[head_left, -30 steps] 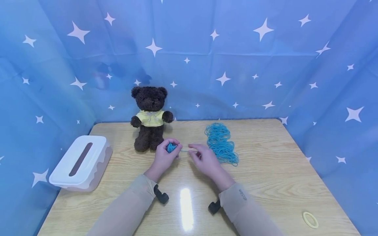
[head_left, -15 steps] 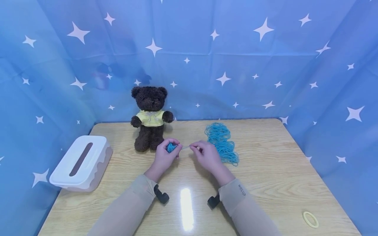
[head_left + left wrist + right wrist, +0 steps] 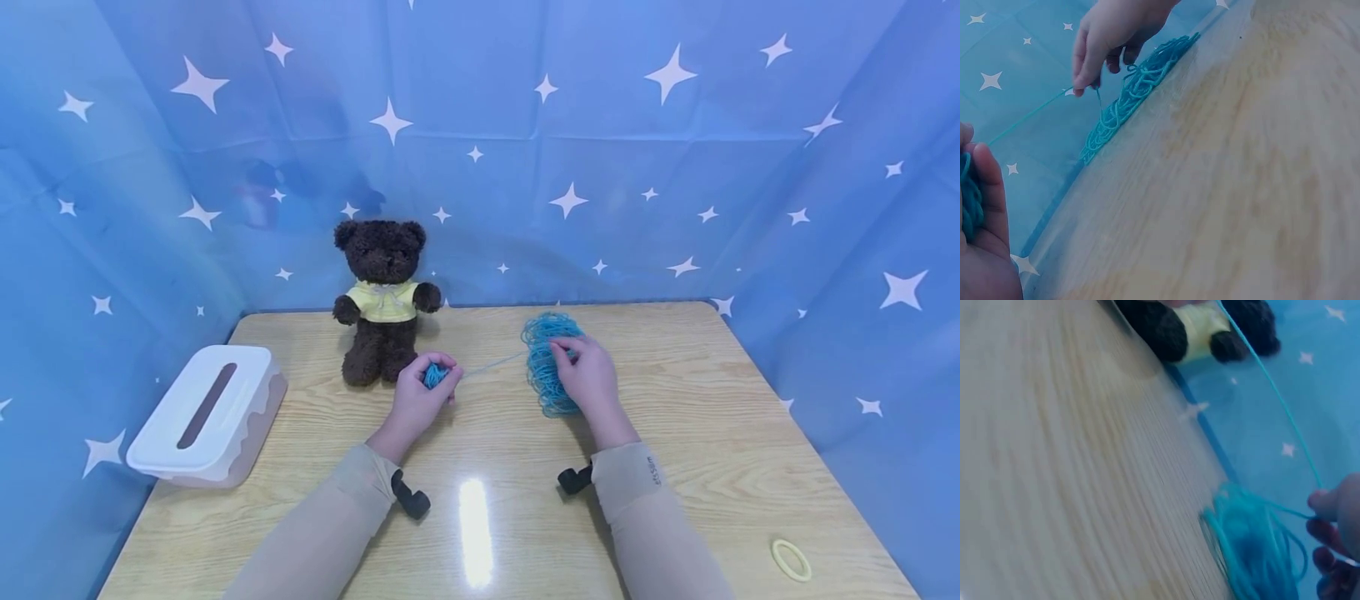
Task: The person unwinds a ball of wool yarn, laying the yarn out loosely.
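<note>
My left hand (image 3: 438,375) grips a small ball of blue yarn (image 3: 432,376) just in front of the teddy bear's feet. The ball (image 3: 969,200) shows in the palm in the left wrist view. A thin taut strand (image 3: 491,365) runs from the ball to my right hand (image 3: 564,350). That hand hovers over the loose pile of blue yarn (image 3: 546,379) and pinches the strand (image 3: 1029,115) between thumb and forefinger (image 3: 1088,78). The right wrist view shows the strand (image 3: 1272,387) rising from the blurred pile (image 3: 1247,550) past my fingertips (image 3: 1335,509).
A brown teddy bear (image 3: 382,300) in a yellow shirt sits at the back of the wooden table (image 3: 712,433). A white tissue box (image 3: 206,412) stands at the left edge. A yellow ring (image 3: 791,559) lies near the front right corner. Blue star-printed cloth walls three sides.
My right hand has moved right and away from the left hand, out to the loose pile, and the strand between them has stretched longer. The left hand has stayed put.
</note>
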`<state>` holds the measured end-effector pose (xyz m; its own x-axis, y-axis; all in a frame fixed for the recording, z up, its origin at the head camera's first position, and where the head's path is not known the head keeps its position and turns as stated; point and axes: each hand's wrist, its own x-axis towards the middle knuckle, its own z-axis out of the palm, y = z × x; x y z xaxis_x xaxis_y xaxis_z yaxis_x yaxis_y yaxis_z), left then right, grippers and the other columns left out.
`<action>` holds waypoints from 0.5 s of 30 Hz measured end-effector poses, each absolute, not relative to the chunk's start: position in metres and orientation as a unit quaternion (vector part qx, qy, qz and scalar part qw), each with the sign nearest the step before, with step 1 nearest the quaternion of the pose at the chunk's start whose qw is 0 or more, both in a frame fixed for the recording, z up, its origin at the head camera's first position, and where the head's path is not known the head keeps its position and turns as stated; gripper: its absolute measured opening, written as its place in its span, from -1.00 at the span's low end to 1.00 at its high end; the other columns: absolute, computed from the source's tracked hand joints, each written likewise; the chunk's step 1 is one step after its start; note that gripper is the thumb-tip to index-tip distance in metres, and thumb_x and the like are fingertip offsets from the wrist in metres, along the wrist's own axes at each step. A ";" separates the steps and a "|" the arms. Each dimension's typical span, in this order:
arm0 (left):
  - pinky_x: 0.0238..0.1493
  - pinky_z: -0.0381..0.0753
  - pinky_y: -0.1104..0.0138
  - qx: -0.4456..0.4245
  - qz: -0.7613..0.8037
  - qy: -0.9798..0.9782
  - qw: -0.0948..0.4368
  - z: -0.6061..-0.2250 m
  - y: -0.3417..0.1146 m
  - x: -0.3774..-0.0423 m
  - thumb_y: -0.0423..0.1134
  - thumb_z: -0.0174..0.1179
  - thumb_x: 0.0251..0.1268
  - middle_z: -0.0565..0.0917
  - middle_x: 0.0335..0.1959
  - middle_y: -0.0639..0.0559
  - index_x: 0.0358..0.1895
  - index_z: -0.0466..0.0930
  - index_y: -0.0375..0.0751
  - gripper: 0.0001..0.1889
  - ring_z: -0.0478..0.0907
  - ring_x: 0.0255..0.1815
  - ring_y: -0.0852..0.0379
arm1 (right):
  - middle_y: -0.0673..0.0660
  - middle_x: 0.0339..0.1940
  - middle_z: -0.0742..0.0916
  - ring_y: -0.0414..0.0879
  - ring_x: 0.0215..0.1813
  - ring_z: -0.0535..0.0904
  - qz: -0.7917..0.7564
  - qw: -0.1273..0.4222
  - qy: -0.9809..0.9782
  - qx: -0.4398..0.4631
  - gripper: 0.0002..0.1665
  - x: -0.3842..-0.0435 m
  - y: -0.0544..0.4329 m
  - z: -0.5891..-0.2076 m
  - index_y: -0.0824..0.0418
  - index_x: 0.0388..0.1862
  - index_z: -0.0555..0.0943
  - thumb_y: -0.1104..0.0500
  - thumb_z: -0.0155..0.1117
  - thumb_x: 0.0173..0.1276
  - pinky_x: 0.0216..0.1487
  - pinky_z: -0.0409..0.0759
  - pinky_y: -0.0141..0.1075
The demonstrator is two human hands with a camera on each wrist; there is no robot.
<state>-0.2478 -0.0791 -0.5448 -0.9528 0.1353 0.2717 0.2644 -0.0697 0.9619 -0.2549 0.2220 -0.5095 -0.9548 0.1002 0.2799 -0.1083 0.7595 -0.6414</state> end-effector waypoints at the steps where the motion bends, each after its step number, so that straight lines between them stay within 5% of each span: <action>1: -0.41 0.76 0.34 -0.147 -0.717 -0.680 0.045 -0.545 -0.079 -0.248 -0.25 0.41 0.56 0.73 -0.29 0.06 -0.01 0.69 -0.25 -0.84 0.69 -0.50 0.04 | 0.29 0.18 0.81 0.11 -0.17 0.74 0.343 0.146 -0.928 -0.009 -0.62 -0.255 0.226 -0.510 0.13 0.26 0.82 -0.02 0.27 0.73 -0.26 0.66 -0.11; 9: -0.42 0.75 0.34 -0.153 -0.719 -0.677 0.046 -0.545 -0.080 -0.248 -0.26 0.41 0.56 0.74 -0.27 0.07 0.00 0.68 -0.27 -0.84 0.69 -0.50 -0.06 | 0.33 0.38 0.73 0.27 0.24 0.76 0.345 0.084 -0.930 -0.096 -0.56 -0.257 0.250 -0.517 0.12 0.38 0.76 -0.05 0.18 0.78 0.04 0.78 0.11; 15: -0.42 0.76 0.31 -0.156 -0.716 -0.678 0.052 -0.547 -0.081 -0.250 -0.22 0.41 0.58 0.75 -0.25 0.06 0.00 0.69 -0.23 -0.83 0.67 -0.45 -0.37 | 0.35 0.42 0.72 0.29 0.23 0.75 0.344 0.079 -0.926 -0.132 -0.56 -0.257 0.263 -0.523 0.12 0.37 0.76 -0.04 0.20 0.76 0.05 0.74 0.12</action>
<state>-0.2496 -0.0813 -0.5472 -0.9459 0.1380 0.2936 0.2857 -0.0747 0.9554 -0.2568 0.2633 -0.5231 -0.9525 0.2992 0.0561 0.1901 0.7286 -0.6580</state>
